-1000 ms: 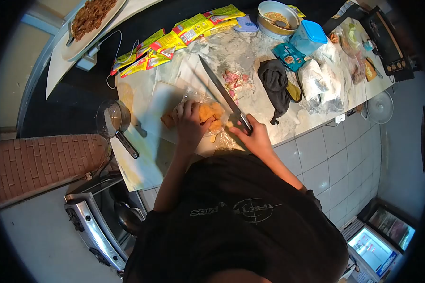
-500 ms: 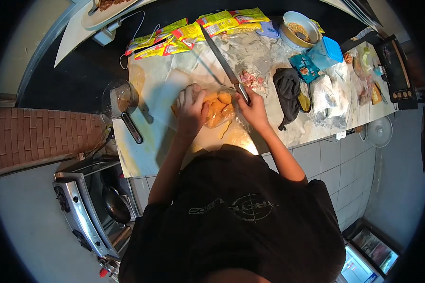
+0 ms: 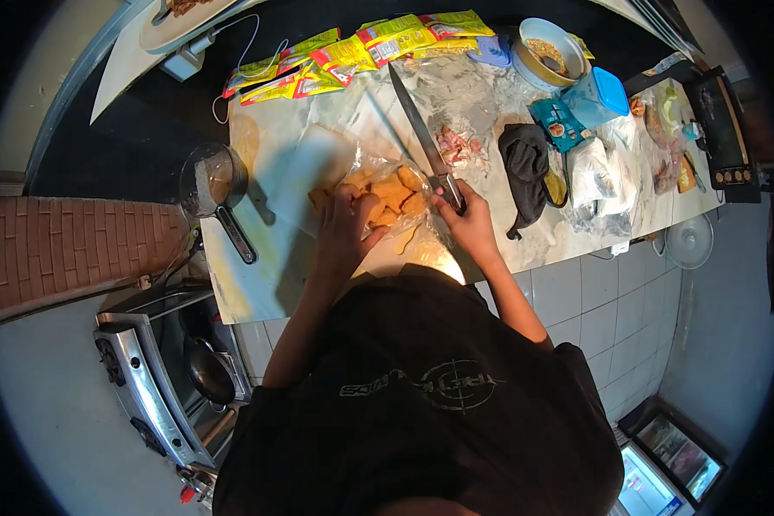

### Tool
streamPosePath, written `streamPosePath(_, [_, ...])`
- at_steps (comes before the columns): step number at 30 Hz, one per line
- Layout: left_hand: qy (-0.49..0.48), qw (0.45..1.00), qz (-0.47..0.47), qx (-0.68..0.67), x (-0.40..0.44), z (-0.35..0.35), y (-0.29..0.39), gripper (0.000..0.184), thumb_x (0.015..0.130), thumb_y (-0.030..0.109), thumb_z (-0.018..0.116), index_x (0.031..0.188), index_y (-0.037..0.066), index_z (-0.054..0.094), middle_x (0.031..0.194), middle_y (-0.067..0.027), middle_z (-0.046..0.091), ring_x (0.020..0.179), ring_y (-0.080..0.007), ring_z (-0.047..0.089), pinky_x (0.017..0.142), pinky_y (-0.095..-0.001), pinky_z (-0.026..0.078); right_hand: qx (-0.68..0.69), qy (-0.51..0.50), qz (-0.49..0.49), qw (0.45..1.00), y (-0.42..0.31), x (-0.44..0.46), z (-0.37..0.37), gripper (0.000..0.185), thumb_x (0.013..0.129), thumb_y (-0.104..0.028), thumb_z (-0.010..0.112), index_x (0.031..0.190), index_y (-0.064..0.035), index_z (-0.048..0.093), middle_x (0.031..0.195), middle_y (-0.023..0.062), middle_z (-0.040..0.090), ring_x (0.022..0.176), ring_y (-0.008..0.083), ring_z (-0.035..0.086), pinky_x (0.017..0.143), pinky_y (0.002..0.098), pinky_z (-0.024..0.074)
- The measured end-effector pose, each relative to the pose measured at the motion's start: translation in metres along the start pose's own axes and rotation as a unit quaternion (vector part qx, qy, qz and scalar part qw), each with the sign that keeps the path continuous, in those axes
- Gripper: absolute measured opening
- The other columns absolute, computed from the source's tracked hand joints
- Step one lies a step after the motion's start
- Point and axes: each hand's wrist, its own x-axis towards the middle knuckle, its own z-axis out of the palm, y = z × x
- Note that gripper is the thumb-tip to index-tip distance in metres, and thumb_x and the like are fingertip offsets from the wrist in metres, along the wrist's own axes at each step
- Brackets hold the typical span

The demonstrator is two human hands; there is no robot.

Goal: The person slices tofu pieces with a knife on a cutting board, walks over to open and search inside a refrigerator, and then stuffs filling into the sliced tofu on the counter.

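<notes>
Near the front edge of the counter (image 3: 258, 275), gripping a knife (image 3: 420, 127) in the right hand (image 3: 471, 222), with its tip toward the back edge; resting the left hand (image 3: 344, 228) on orange pieces (image 3: 390, 191) in clear plastic (image 3: 361, 162), cannot tell whether gripping any.

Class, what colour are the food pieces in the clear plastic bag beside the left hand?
The food pieces are orange, showing best in the head view.

Bare worktop (image 3: 271, 258) gives a passage between the saucepan (image 3: 218, 182) and the left grip (image 3: 342, 228). The knife (image 3: 419, 125), slanting forward from the right grip (image 3: 471, 220), bars the crossing from the plastic bag (image 3: 396, 199) to the reddish peelings (image 3: 457, 148). Black cloth (image 3: 523, 172) obstructs the way rightward; yellow packets (image 3: 344, 58) line the rear.
</notes>
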Motion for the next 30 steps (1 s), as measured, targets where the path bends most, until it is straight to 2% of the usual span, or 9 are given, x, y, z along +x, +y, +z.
streamPosePath(5, [0.042,0.999,-0.019,-0.021,-0.002,0.006,-0.01,0.054,0.068,0.021,0.081,0.114,0.011,0.054,0.112,-0.0101,0.055,0.108,-0.0312,0.051,0.092,-0.043,0.039,-0.024,-0.026,0.037,0.999,-0.011,-0.007,-0.001,0.024,0.086,-0.018,0.072,0.096,0.0009,0.062,0.069,-0.0015,0.058,0.063,0.0039,0.045,0.056,0.0221,0.0399])
streamPosePath(10, [0.087,0.995,0.0,0.046,0.003,0.002,0.0,0.052,0.07,0.017,0.079,0.115,0.012,0.054,0.109,-0.0085,0.058,0.105,-0.031,0.053,0.09,-0.0415,0.04,0.003,-0.02,-0.025,0.999,-0.003,-0.004,0.011,0.024,0.084,-0.02,0.072,0.093,0.0,0.061,0.056,0.0042,0.05,0.053,0.01,0.046,0.051,0.0292,0.0397])
streamPosePath(13, [0.064,0.993,-0.078,-0.053,0.006,-0.008,-0.004,0.049,0.072,0.015,0.078,0.114,0.008,0.053,0.105,-0.0079,0.059,0.098,-0.0252,0.057,0.089,-0.0388,0.043,0.002,-0.022,-0.031,0.999,-0.009,-0.002,0.011,0.024,0.084,-0.02,0.072,0.093,-0.0002,0.062,0.056,0.0049,0.051,0.052,0.0115,0.046,0.051,0.0301,0.0404])
streamPosePath(15, [0.049,0.915,-0.223,-0.334,0.006,-0.015,-0.015,0.043,0.076,0.009,0.077,0.113,0.008,0.054,0.101,-0.0057,0.06,0.086,-0.0163,0.057,0.081,-0.0312,0.045,0.013,-0.022,-0.031,0.999,-0.008,-0.001,0.012,0.023,0.084,-0.02,0.072,0.093,-0.0003,0.062,0.056,0.0052,0.051,0.051,0.012,0.047,0.052,0.0305,0.0408])
streamPosePath(17, [0.068,0.892,-0.247,-0.373,0.005,-0.022,-0.026,0.041,0.077,0.007,0.077,0.111,0.008,0.054,0.098,-0.0042,0.06,0.079,-0.0101,0.054,0.073,-0.0255,0.046,0.026,-0.022,-0.031,0.999,-0.01,0.0,0.012,0.023,0.084,-0.019,0.071,0.093,-0.0005,0.062,0.055,0.0056,0.051,0.051,0.0124,0.047,0.052,0.031,0.0413])
streamPosePath(23, [0.057,0.932,-0.212,-0.289,-0.001,-0.025,-0.014,0.039,0.08,0.006,0.075,0.111,0.008,0.051,0.09,-0.0048,0.063,0.08,-0.012,0.059,0.072,-0.0271,0.046,-0.059,-0.046,-0.046,0.996,-0.033,0.005,0.01,0.022,0.084,-0.017,0.069,0.099,-0.0017,0.065,0.057,0.0095,0.054,0.05,0.0166,0.05,0.054,0.0321,0.0438])
streamPosePath(25, [0.059,0.957,-0.176,-0.225,0.001,-0.018,-0.001,0.041,0.079,0.007,0.076,0.111,0.007,0.051,0.095,-0.0082,0.062,0.082,-0.0157,0.06,0.075,-0.0286,0.047,-0.084,-0.058,-0.104,0.989,-0.034,0.01,0.016,0.021,0.085,-0.015,0.068,0.101,-0.002,0.066,0.062,0.0137,0.06,0.052,0.0197,0.055,0.055,0.0334,0.0457])
streamPosePath(28, [0.047,0.982,-0.027,-0.179,0.007,0.006,0.004,0.044,0.076,0.008,0.074,0.115,0.007,0.053,0.116,-0.0144,0.055,0.103,-0.0291,0.056,0.093,-0.0405,0.044,-0.031,-0.058,-0.077,0.995,-0.021,0.015,0.03,0.019,0.086,-0.013,0.066,0.101,-0.0002,0.066,0.07,0.017,0.065,0.056,0.0208,0.06,0.057,0.0345,0.0472])
streamPosePath(30, [0.058,0.994,-0.009,-0.096,0.009,0.012,0.008,0.046,0.076,0.009,0.072,0.118,0.007,0.054,0.118,-0.0144,0.053,0.108,-0.0312,0.053,0.096,-0.0425,0.04,-0.011,-0.051,-0.076,0.996,-0.016,0.015,0.032,0.019,0.086,-0.012,0.065,0.101,0.0003,0.066,0.072,0.0171,0.066,0.059,0.0202,0.062,0.058,0.0343,0.0476])
